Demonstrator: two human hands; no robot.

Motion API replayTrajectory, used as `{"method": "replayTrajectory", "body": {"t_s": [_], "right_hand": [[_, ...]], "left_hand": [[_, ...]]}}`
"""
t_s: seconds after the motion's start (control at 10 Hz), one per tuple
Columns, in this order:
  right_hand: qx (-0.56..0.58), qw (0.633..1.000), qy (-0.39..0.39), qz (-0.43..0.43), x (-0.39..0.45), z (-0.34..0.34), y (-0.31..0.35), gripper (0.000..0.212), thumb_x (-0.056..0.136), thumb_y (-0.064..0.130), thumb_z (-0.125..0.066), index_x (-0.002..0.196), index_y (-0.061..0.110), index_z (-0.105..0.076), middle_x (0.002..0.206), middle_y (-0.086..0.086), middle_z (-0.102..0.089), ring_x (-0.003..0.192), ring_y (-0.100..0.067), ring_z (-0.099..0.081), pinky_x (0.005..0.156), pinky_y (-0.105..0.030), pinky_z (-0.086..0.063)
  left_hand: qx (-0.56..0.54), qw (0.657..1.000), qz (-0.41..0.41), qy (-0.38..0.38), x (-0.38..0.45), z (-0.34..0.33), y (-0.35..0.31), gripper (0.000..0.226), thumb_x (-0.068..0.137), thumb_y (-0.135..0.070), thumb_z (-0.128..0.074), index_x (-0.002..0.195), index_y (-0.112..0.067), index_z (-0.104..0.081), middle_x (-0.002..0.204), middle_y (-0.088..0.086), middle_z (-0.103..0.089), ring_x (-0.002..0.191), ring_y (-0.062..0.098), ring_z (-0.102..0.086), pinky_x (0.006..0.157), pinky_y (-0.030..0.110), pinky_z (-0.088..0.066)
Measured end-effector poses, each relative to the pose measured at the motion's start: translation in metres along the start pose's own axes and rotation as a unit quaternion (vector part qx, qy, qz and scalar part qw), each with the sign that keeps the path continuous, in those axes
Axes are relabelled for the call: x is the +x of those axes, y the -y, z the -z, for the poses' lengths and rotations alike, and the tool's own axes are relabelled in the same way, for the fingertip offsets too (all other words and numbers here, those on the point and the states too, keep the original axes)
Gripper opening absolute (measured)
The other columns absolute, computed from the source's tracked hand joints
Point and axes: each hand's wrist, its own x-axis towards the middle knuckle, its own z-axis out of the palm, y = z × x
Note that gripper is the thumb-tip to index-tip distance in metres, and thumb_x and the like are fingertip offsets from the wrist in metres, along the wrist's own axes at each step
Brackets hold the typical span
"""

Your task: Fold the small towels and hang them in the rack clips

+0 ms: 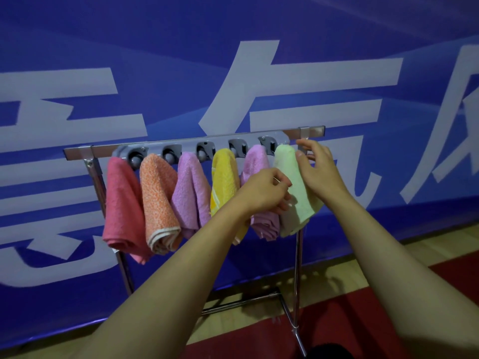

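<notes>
A grey clip strip (186,146) runs along the top bar of a chrome rack (77,152). Several folded towels hang from it: pink (121,203), orange (158,198), purple (191,190), yellow (224,177), a second purple (261,221) and, at the right end, pale green (298,193). My left hand (267,190) has its fingers curled round the left edge of the green towel at mid height. My right hand (318,167) is just right of the green towel's top, fingers spread and relaxed, thumb touching the cloth near the last clip.
A blue banner (233,60) with large white characters stands right behind the rack. The rack's chrome legs (298,320) rest on a floor of wood and red (350,294). Both my forearms reach in from the bottom of the view.
</notes>
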Motion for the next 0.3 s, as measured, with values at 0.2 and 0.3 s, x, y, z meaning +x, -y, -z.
{"method": "replayTrajectory", "body": {"t_s": [0.2, 0.3], "right_hand": [[-0.037, 0.988, -0.055, 0.136, -0.014, -0.003, 0.033, 0.021, 0.104, 0.023, -0.050, 0.110, 0.024, -0.070, 0.114, 0.006, -0.063, 0.110, -0.011, -0.056, 0.097, -0.034, -0.048], [-0.034, 0.981, -0.059, 0.184, -0.016, -0.007, 0.056, 0.021, 0.102, 0.025, -0.052, 0.096, 0.021, -0.072, 0.097, 0.009, -0.071, 0.095, -0.009, -0.062, 0.088, -0.036, -0.052]], "left_hand": [[0.036, 0.997, -0.044, -0.051, -0.022, 0.030, -0.007, 0.020, 0.106, -0.016, -0.048, 0.099, -0.007, -0.065, 0.077, 0.002, -0.070, 0.058, 0.009, -0.068, 0.059, 0.025, -0.060], [0.043, 0.991, -0.070, -0.110, -0.040, 0.050, -0.013, 0.025, 0.106, -0.015, -0.048, 0.092, -0.008, -0.067, 0.074, 0.001, -0.067, 0.056, 0.006, -0.065, 0.055, 0.020, -0.053]]}}
